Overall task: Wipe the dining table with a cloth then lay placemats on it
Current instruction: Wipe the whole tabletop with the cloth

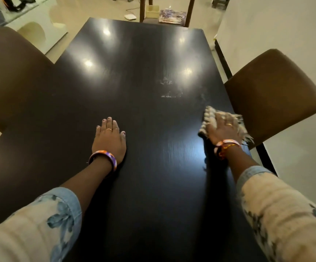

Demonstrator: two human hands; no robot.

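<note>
Cloth [210,115] under flat right hand [222,129]

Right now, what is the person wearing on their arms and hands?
Both arms have pale sleeves with a blue floral print and light blue denim-like cuffs, pushed up the forearms. The left hand has a thin gold ring, dark nail polish and a purple, orange and white bangle. The right hand has a gold ring, a similar bangle and orange thread.

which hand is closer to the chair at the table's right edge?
Right. The right hand presses the cloth beside the chair; the left hand rests flat mid-table.
</note>
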